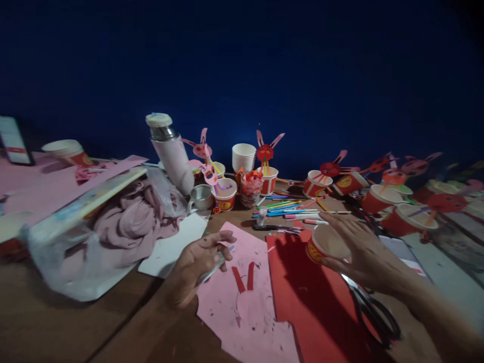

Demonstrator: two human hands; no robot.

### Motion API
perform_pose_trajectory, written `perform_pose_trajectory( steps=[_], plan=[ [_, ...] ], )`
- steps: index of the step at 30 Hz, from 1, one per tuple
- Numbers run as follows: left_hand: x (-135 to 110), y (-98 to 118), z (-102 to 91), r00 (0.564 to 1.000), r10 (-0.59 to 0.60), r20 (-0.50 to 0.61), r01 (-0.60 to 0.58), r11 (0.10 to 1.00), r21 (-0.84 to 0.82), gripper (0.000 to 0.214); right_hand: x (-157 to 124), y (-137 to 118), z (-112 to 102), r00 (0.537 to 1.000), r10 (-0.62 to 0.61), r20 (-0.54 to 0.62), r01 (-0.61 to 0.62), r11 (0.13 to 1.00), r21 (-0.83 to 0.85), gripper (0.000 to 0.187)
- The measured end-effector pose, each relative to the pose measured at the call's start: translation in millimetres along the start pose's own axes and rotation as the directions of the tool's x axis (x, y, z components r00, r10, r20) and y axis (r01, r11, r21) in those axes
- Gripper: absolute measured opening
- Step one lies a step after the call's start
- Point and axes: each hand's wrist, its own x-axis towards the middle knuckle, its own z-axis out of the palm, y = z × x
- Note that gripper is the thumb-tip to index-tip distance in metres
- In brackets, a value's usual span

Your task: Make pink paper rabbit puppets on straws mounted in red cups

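Observation:
My left hand (202,257) is above the pink paper (212,297), its fingers curled around a slim whitish thing (212,269) whose kind I cannot make out. On that paper lie two red paper strips (243,278) in a V above a pink paper round (249,306). My right hand (355,247) is spread beside a red-and-white paper cup (319,244), thumb and fingers apart on either side of it; whether they touch it is unclear. Below that hand, black-handled scissors (372,310) lie by the red paper (302,312).
Several paper cups with rabbit figures (265,154) line the back and right. Coloured pens (283,209) lie mid-table near a jar of red scraps (250,187). A tilted white flask (172,156), a metal mug (201,197) and bundled cloth (132,222) stand left. A phone (15,141) is far left.

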Motion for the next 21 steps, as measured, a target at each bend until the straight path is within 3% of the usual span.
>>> perform_pose_trajectory(
  steps=[3, 5, 6, 8, 10, 12, 14, 17, 21],
  plan=[
    [-2, -2, 5.7, 0.999, 0.011, 0.037, -0.012, 0.999, 0.035, 0.034, 5, -18, -4, 0.986, 0.011, -0.165, -0.003, 0.999, 0.051, 0.054],
    [-4, -5, 7.8, 0.998, 0.026, 0.064, -0.03, 0.997, 0.065, 0.035, 8, -42, -5, 0.965, 0.088, -0.248, -0.035, 0.977, 0.211, 0.036],
    [-5, -7, 8.3, 0.996, 0.03, 0.08, -0.037, 0.996, 0.084, 0.035, 10, -56, -5, 0.967, 0.103, -0.231, -0.02, 0.942, 0.336, 0.029],
    [-7, -9, 8.9, 0.992, 0.041, 0.118, -0.055, 0.991, 0.122, 0.037, 14, -82, -1, 0.987, 0.152, -0.049, -0.091, 0.787, 0.61, 0.018],
    [-10, -10, 9.4, 0.983, 0.051, 0.178, -0.08, 0.983, 0.165, 0.038, 18, -103, 8, 0.972, 0.184, 0.148, -0.229, 0.581, 0.781, 0.017],
    [-13, -9, 10.4, 0.97, 0.065, 0.235, -0.119, 0.967, 0.224, 0.039, 23, -114, 18, 0.94, 0.179, 0.291, -0.338, 0.364, 0.868, 0.018],
    [-15, -10, 11.8, 0.957, 0.094, 0.274, -0.178, 0.937, 0.302, 0.042, 28, -118, 26, 0.912, 0.171, 0.372, -0.403, 0.208, 0.891, 0.018],
    [-18, -11, 14.4, 0.933, 0.173, 0.316, -0.292, 0.877, 0.382, 0.051, 32, -119, 30, 0.897, 0.173, 0.406, -0.427, 0.105, 0.898, 0.021],
    [-21, -11, 17.7, 0.921, 0.202, 0.334, -0.342, 0.83, 0.44, 0.056, 33, -120, 29, 0.89, 0.159, 0.427, -0.442, 0.071, 0.894, 0.026]
  ],
)
